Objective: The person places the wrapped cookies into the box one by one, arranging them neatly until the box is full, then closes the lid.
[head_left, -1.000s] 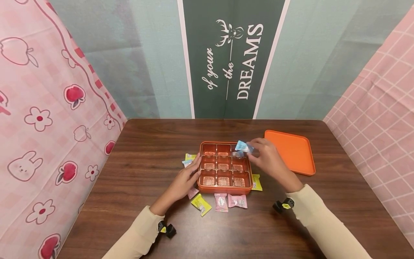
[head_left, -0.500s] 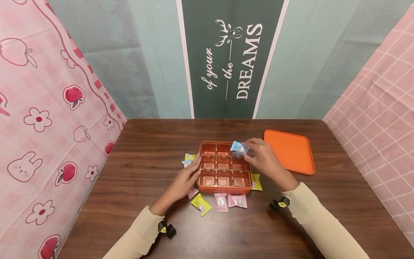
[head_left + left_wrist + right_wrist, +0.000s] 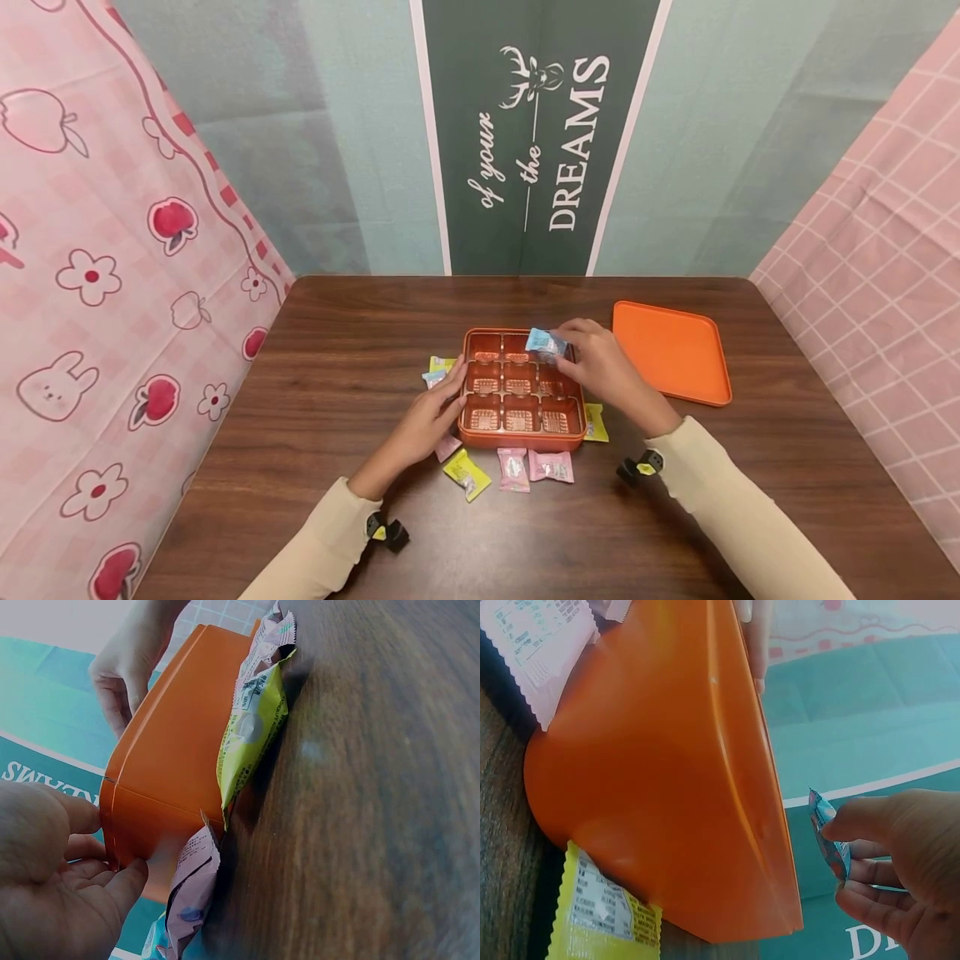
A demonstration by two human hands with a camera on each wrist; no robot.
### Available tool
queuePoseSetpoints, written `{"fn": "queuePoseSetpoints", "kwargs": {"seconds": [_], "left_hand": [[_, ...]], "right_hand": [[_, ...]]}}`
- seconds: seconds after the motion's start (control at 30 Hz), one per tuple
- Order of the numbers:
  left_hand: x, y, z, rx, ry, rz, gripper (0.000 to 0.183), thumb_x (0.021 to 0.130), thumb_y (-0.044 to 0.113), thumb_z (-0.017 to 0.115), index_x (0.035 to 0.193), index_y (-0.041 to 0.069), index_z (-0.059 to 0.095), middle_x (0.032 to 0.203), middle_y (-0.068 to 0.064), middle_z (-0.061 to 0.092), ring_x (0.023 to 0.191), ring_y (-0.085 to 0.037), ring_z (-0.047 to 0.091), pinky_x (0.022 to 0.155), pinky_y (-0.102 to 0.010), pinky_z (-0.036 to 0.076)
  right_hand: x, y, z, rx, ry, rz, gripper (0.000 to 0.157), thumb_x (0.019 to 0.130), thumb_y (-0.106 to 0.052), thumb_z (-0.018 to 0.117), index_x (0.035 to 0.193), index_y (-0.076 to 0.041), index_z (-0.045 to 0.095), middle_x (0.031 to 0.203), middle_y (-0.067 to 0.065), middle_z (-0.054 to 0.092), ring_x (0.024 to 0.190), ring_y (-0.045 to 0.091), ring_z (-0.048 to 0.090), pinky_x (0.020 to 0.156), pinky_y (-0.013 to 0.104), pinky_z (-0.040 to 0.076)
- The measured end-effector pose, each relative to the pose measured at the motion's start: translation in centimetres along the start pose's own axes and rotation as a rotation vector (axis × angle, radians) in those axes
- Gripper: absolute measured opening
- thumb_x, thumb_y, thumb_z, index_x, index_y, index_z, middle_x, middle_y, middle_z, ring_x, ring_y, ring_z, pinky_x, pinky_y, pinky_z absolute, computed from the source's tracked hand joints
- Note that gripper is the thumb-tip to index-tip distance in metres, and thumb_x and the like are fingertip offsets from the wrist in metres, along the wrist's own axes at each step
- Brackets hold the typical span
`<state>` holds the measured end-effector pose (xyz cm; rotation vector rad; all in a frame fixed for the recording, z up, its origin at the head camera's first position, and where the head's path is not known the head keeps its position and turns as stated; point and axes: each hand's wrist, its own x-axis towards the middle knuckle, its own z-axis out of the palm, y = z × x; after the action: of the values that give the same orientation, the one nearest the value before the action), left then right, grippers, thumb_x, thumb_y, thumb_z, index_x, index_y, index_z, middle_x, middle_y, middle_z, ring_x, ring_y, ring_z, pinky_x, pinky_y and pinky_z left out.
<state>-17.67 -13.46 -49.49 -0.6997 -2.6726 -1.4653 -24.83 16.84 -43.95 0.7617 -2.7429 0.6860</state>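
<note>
An orange box (image 3: pixel 517 440) with nine compartments stands on the table, its lid off. The left hand (image 3: pixel 423 421) rests on its left side; in the left wrist view the fingers and thumb touch the wall near the rim. Above the back right compartment, the right hand (image 3: pixel 602 360) pinches a blue wrapped candy (image 3: pixel 542 342) between thumb and fingers. The right wrist view shows this candy (image 3: pixel 829 838) beyond the box's rim. The candy and hand cover most of the back right compartment.
Pink candies (image 3: pixel 513 471) and a yellow candy (image 3: pixel 467 475) lie along the box's front. Another yellow candy (image 3: pixel 595 422) is at its right, and several more sit partly under the left hand. The orange lid (image 3: pixel 675 352) lies at the back right of the table (image 3: pixel 360 325).
The right hand has moved a little to the left with the blue candy, which is now over the back right compartment near its left divider. The left hand has stayed put.
</note>
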Motion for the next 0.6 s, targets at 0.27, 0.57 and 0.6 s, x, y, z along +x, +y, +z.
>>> {"fn": "queuePoseSetpoints", "kwargs": {"seconds": [0.27,0.57,0.6], "left_hand": [[-0.1,0.0,0.1,-0.01,-0.005,-0.012,0.053,0.106,0.009,0.054,0.154,-0.001,0.035,0.165,-0.015,0.024,0.15,-0.03,0.028,0.12,-0.05,0.025],[0.0,-0.1,0.1,-0.013,0.004,-0.002,0.053,0.105,0.008,0.054,0.154,-0.001,0.036,0.165,-0.016,0.024,0.149,-0.031,0.028,0.12,-0.05,0.025],[0.0,-0.1,0.1,-0.013,0.005,-0.001,0.053,0.105,0.007,0.054,0.154,-0.001,0.036,0.165,-0.016,0.024,0.149,-0.031,0.028,0.12,-0.051,0.026]], "right_hand": [[0.7,-0.4,0.5,-0.001,-0.045,-0.005,0.043,0.086,-0.015,0.081,0.124,0.001,0.071,0.121,0.018,0.067,0.106,0.033,0.063,0.083,0.048,0.06],[1.2,-0.6,0.8,-0.002,-0.069,-0.011,0.041,0.086,-0.014,0.081,0.123,0.001,0.072,0.121,0.017,0.068,0.103,0.032,0.065,0.083,0.047,0.06],[1.2,-0.6,0.8,-0.002,-0.071,-0.009,0.041,0.086,-0.014,0.081,0.123,0.0,0.072,0.121,0.017,0.068,0.102,0.032,0.066,0.083,0.047,0.06]]}}
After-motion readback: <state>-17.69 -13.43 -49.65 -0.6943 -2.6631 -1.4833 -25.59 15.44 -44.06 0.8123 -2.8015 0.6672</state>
